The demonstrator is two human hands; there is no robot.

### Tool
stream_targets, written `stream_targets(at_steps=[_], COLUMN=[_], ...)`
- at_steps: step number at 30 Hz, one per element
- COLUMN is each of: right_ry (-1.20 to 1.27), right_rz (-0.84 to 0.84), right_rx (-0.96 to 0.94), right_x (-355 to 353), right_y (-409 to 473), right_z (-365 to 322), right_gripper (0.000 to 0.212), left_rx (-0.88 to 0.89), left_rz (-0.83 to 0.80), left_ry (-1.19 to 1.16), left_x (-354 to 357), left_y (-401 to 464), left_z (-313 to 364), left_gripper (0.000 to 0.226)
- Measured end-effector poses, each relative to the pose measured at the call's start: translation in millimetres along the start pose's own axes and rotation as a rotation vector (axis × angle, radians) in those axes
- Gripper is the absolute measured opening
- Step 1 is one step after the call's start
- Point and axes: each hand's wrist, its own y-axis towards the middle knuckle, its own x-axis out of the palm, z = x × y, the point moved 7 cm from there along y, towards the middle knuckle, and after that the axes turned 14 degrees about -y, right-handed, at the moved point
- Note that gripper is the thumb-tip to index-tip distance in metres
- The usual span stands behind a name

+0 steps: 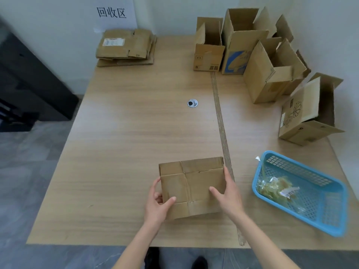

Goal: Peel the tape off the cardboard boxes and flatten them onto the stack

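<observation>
From my head camera, I hold a box (pixel 192 186) near the table's near edge, a little right of centre. It lies with its long axis running left to right, slightly skewed so the right end sits farther from me. Its creased top face tilts toward me, with flap seams crossing it. My left hand (pixel 158 202) grips the box's near left corner, thumb curled over the top face and fingers wrapped behind the left side. My right hand (pixel 227 193) holds the right end, thumb lying on the top face and fingers along the right edge.

The stack (pixel 125 47) of flattened cardboard lies at the far left corner, well apart from the box. Open boxes (pixel 250 55) stand upright in a cluster at the far right, flaps raised. A blue basket (pixel 303 193) sits just right of my right hand, holding crumpled tape (pixel 275 188).

The table (pixel 126 142) is pale wood grain, with a round grommet (pixel 192 103) near its middle and a strip (pixel 221 121) running from far to near. A paper sign (pixel 114 13) hangs on the white wall behind the stack. The floor is grey tile, with dark furniture to the left.
</observation>
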Motion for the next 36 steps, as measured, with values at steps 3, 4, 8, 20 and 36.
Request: stream_targets(at_steps=[3, 4, 8, 20, 36], right_ry=[-0.027, -0.034, -0.067, -0.328, -0.703], right_rz=[-0.011, -0.01, 0.038, 0.287, 0.302], right_rx=[-0.075, -0.115, -0.251, -0.625, -1.193], right_x=[-25, -34, -69, -106, 143], right_y=[7, 7, -1, -109, -253], right_z=[-40, -60, -151, -463, -785], right_gripper=[0.094, 0.094, 0.093, 0.091, 0.073], left_rx=[0.081, 0.116, 0.248, 0.546, 0.574], left_rz=[-0.058, -0.066, -0.066, 0.014, 0.411], left_ry=[-0.068, -0.102, -0.191, -0.35, -0.425], left_x=[-8, -13, -44, -268, -672], left_y=[-7, -11, -30, -83, -101], left_z=[40, 59, 145, 345, 356], left_gripper=[0.089, 0.09, 0.086, 0.068, 0.072])
